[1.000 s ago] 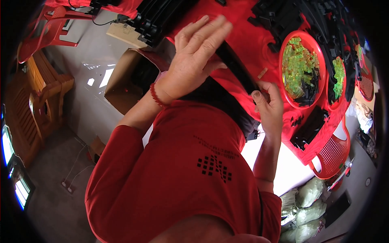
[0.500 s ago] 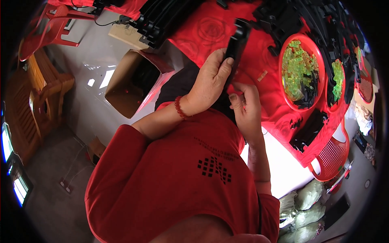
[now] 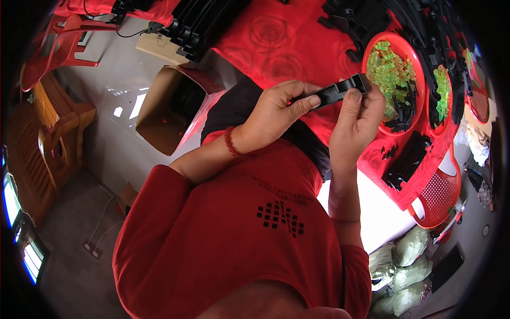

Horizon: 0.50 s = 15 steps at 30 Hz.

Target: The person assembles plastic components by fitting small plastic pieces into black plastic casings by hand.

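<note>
Between both hands, above the near edge of the red-covered table [image 3: 265, 37], I hold a long black plastic part [image 3: 332, 94] with a notched end. My left hand [image 3: 279, 109] grips its left end between thumb and fingers; a red bead bracelet circles that wrist. My right hand [image 3: 355, 119] is closed round its right end, the thumb pressed on the near side. Just beyond the right hand stands a red oval basin [image 3: 366, 106] holding yellow-green translucent pieces [image 3: 392, 80] and small black pieces [image 3: 406, 114]. The fingertips behind the part are partly hidden.
A second red basin [image 3: 450, 101] with green pieces sits farther right. Black parts [image 3: 199, 26] are piled at the far left, more [image 3: 353, 21] at the back right. An open cardboard box [image 3: 154, 114] stands on the floor at left; red plastic chairs [image 3: 438, 204] flank the table.
The black part has swung from nearly upright to almost level and moved right. My right hand, which was below it with fingers curled, has risen and taken hold of its right end.
</note>
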Each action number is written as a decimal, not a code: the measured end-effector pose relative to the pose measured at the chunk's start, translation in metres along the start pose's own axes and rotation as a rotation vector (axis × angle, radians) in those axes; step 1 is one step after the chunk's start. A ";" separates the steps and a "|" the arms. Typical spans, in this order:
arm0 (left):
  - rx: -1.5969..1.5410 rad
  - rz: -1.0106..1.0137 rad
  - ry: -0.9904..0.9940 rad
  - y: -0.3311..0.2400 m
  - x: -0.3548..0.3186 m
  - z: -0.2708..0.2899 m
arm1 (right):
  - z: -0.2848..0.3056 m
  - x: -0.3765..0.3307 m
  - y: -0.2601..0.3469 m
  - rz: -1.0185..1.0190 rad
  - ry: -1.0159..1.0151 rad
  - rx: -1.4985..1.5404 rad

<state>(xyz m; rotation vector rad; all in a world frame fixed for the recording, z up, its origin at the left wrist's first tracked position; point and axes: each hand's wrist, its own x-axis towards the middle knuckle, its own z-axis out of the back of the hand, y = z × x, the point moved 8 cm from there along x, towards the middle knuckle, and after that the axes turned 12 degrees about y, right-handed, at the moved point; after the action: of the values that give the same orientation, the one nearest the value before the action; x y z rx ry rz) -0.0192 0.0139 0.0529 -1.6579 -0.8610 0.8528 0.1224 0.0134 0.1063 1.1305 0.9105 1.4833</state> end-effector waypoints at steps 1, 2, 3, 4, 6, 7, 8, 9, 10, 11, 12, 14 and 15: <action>-0.111 0.047 0.013 0.007 -0.001 -0.001 | 0.001 -0.002 0.000 0.008 -0.008 -0.035; -0.112 0.049 0.013 0.009 -0.001 -0.002 | 0.001 -0.002 0.000 0.006 -0.008 -0.035; -0.173 0.032 0.000 0.012 -0.001 -0.002 | 0.000 -0.004 0.002 0.035 0.001 -0.059; -0.235 0.014 -0.013 0.014 -0.001 -0.002 | 0.000 -0.005 0.005 0.064 0.009 -0.083; -0.219 -0.012 -0.019 0.016 -0.002 -0.001 | -0.001 -0.007 0.006 0.066 0.015 -0.074; -0.202 -0.040 -0.026 0.014 -0.002 -0.001 | -0.001 -0.008 0.008 0.072 0.022 -0.063; -0.203 -0.039 -0.024 0.014 -0.003 -0.001 | -0.001 -0.009 0.009 0.070 0.021 -0.065; -0.218 -0.024 -0.016 0.015 -0.003 -0.001 | -0.003 -0.010 0.011 0.079 0.027 -0.060; -0.233 -0.008 -0.009 0.016 -0.004 -0.001 | -0.004 -0.011 0.012 0.088 0.033 -0.054; -0.234 -0.007 -0.007 0.017 -0.004 -0.002 | -0.004 -0.013 0.014 0.087 0.031 -0.056; -0.230 -0.012 -0.008 0.017 -0.003 -0.002 | -0.004 -0.015 0.015 0.090 0.008 -0.079; -0.226 -0.015 -0.005 0.017 -0.003 -0.002 | -0.004 -0.018 0.016 0.091 -0.018 -0.104; -0.235 -0.001 0.007 0.019 -0.003 -0.003 | -0.003 -0.020 0.014 0.084 -0.033 -0.062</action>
<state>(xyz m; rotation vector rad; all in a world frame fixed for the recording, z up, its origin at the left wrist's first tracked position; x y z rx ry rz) -0.0159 0.0062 0.0356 -1.8622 -0.9874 0.7665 0.1165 -0.0094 0.1147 1.1563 0.7976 1.5455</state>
